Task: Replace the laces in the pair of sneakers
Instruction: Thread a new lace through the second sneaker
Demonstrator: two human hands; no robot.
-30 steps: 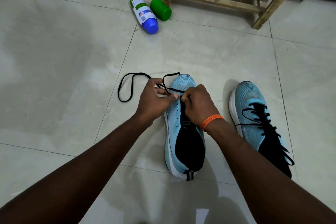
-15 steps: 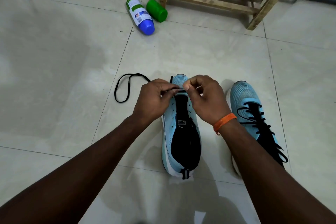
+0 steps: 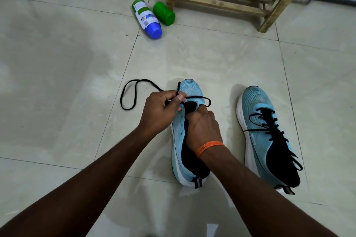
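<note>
Two sneakers: light blue, toes toward 12 o'clock on the floor; unlaced sneaker at centre, laced sneaker at its 3 o'clock.
Lace: black, looped on tiles at 9 o'clock of the unlaced toe, then running across it.
Left hand: grip pinched on lace at the toe's 9 o'clock edge.
Right hand: grip curled, clamped on lace by the front eyelets.
Bottle: lying at 12 o'clock.

I see dim, soft, grey-green light. Floor shiny, small white glare at bottom edge. Big soft shadow on floor at left. Faint shadow left of laced sneaker, so light comes from right. Middle sharp, no blur. Tile lines bend near edges; wooden rack leans outward.
</note>
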